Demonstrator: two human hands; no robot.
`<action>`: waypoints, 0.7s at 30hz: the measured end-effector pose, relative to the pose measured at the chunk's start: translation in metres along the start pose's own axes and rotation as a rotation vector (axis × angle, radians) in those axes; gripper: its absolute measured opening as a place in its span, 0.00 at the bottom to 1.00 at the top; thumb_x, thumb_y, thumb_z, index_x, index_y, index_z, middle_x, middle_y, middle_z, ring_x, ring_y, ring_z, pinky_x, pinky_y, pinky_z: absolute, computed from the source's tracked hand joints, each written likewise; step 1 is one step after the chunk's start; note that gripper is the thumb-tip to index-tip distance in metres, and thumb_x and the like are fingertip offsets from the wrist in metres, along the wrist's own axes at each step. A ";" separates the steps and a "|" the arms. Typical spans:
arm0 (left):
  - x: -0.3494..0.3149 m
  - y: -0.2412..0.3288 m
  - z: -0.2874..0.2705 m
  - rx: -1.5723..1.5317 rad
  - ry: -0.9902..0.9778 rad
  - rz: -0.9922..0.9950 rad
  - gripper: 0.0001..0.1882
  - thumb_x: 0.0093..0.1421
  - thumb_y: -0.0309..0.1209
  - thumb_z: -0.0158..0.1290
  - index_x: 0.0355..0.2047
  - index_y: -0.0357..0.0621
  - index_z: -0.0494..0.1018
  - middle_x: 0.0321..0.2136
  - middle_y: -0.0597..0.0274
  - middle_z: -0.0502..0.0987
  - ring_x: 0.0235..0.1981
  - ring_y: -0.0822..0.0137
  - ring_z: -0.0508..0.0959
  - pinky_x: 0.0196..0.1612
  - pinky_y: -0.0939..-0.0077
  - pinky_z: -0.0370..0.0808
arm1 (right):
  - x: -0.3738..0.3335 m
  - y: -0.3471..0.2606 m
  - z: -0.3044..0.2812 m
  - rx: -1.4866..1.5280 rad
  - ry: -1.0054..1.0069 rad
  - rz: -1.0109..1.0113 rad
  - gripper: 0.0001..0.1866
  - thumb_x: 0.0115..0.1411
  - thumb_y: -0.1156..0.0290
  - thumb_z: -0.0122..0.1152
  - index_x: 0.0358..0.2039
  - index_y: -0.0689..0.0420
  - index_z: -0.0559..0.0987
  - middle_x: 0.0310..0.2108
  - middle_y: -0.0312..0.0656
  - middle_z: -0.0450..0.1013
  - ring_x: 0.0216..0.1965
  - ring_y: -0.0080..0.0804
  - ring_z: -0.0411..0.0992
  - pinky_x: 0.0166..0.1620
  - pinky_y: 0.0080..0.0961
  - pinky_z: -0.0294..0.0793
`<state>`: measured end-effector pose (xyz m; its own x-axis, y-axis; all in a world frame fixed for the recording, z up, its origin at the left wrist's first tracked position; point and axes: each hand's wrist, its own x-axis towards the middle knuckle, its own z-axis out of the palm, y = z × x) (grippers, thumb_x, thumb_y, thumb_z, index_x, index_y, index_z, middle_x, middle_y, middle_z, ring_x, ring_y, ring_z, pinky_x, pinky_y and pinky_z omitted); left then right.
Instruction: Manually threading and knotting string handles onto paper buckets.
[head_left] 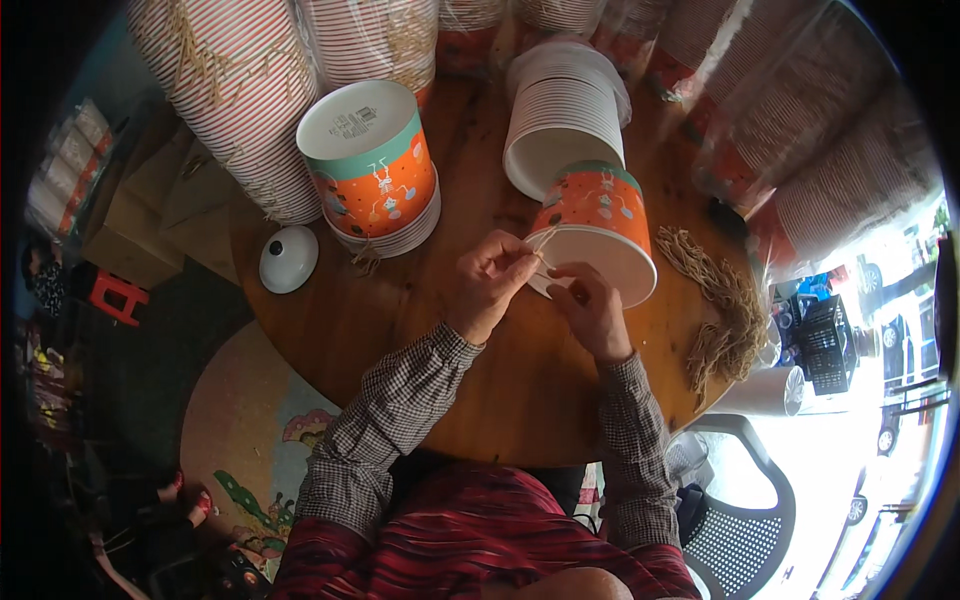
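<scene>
Right beside the lying paper bucket's (592, 235) open rim, the left hand (492, 275) pinched a thin string (541, 243). The right hand (590, 305), fingers bunched on the rim, sat nearer the bucket, whose long axis pointed away from both hands.

Right at the fingertips of the left hand (490, 275) and right hand (590, 305), an orange paper bucket with white drawings, a teal band and a white rim (592, 232). Pale tan paper cord (543, 243) between the fingers. Both sleeves are small brown-and-white check. Left of the fingers, a matching orange-and-teal bucket with a white base (372, 160); further left, a glossy white dome lid (288, 258). Right of the fingers, straw-coloured cords in a heap (722, 310). Warm brown round wooden table (400, 320) underneath.
</scene>
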<state>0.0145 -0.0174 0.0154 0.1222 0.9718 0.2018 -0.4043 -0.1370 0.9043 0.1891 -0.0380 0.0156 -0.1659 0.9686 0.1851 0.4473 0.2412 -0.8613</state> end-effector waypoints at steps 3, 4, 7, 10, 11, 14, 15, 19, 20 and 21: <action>-0.003 -0.004 0.004 0.049 -0.036 0.046 0.02 0.59 0.22 0.53 0.33 0.37 0.72 0.30 0.68 0.74 0.33 0.79 0.75 0.38 0.86 0.73 | -0.003 -0.017 0.011 0.389 0.025 0.158 0.09 0.58 0.76 0.58 0.39 0.63 0.73 0.25 0.39 0.73 0.23 0.22 0.73 0.26 0.20 0.72; -0.004 -0.008 0.003 0.089 -0.062 0.055 0.02 0.59 0.22 0.53 0.33 0.36 0.72 0.31 0.66 0.74 0.34 0.78 0.75 0.39 0.85 0.73 | -0.004 -0.019 0.014 0.565 0.034 0.166 0.08 0.60 0.75 0.57 0.39 0.64 0.73 0.25 0.38 0.72 0.23 0.19 0.72 0.25 0.17 0.72; -0.004 -0.006 0.002 0.080 -0.091 0.001 0.03 0.59 0.22 0.53 0.33 0.35 0.72 0.31 0.64 0.75 0.35 0.76 0.76 0.40 0.83 0.74 | -0.008 -0.021 0.023 0.682 0.016 0.159 0.07 0.61 0.75 0.54 0.37 0.65 0.72 0.24 0.38 0.72 0.21 0.21 0.72 0.24 0.17 0.72; -0.005 0.003 0.004 0.028 -0.113 -0.115 0.04 0.59 0.25 0.53 0.33 0.35 0.73 0.31 0.62 0.76 0.34 0.75 0.76 0.38 0.82 0.74 | -0.013 -0.023 0.023 0.661 0.027 0.164 0.05 0.62 0.75 0.53 0.35 0.64 0.72 0.23 0.38 0.72 0.21 0.21 0.72 0.23 0.17 0.72; -0.005 0.005 0.004 0.034 -0.124 -0.163 0.05 0.59 0.26 0.53 0.34 0.36 0.73 0.31 0.60 0.77 0.33 0.74 0.76 0.37 0.81 0.74 | -0.014 -0.023 0.023 0.615 0.033 0.154 0.05 0.62 0.74 0.53 0.34 0.63 0.72 0.23 0.38 0.72 0.20 0.21 0.71 0.23 0.17 0.71; -0.009 -0.003 0.002 -0.179 -0.103 -0.316 0.07 0.59 0.28 0.53 0.34 0.36 0.73 0.30 0.62 0.77 0.30 0.74 0.76 0.33 0.80 0.74 | -0.018 -0.027 0.027 0.339 0.102 0.099 0.04 0.61 0.76 0.54 0.31 0.63 0.72 0.21 0.38 0.72 0.20 0.22 0.71 0.23 0.18 0.71; -0.010 -0.006 0.002 -0.179 -0.102 -0.315 0.07 0.59 0.28 0.53 0.34 0.36 0.73 0.30 0.62 0.77 0.30 0.74 0.76 0.33 0.80 0.74 | -0.020 -0.027 0.028 0.339 0.101 0.098 0.04 0.61 0.76 0.54 0.31 0.63 0.72 0.21 0.38 0.72 0.20 0.22 0.71 0.23 0.18 0.71; -0.012 -0.008 0.006 -0.317 -0.045 -0.381 0.07 0.58 0.27 0.53 0.35 0.38 0.73 0.29 0.63 0.76 0.28 0.74 0.75 0.29 0.79 0.73 | -0.022 -0.025 0.030 0.165 0.118 -0.060 0.01 0.58 0.80 0.54 0.30 0.62 0.73 0.20 0.39 0.72 0.20 0.23 0.72 0.24 0.19 0.71; -0.012 -0.004 0.008 -0.339 -0.021 -0.392 0.06 0.58 0.27 0.53 0.35 0.38 0.73 0.27 0.65 0.75 0.27 0.74 0.74 0.28 0.80 0.72 | -0.023 -0.026 0.028 0.137 0.125 -0.069 0.01 0.57 0.81 0.54 0.30 0.62 0.73 0.20 0.39 0.72 0.20 0.23 0.72 0.24 0.20 0.72; -0.012 -0.001 0.007 -0.339 -0.020 -0.392 0.06 0.58 0.27 0.53 0.35 0.38 0.73 0.27 0.65 0.75 0.27 0.74 0.74 0.28 0.80 0.72 | -0.022 -0.026 0.027 0.137 0.124 -0.070 0.01 0.57 0.81 0.54 0.30 0.62 0.73 0.20 0.39 0.72 0.20 0.23 0.72 0.24 0.20 0.72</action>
<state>0.0200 -0.0306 0.0149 0.3390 0.9334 -0.1177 -0.5955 0.3098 0.7412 0.1572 -0.0678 0.0215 -0.0785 0.9519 0.2961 0.3130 0.3055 -0.8993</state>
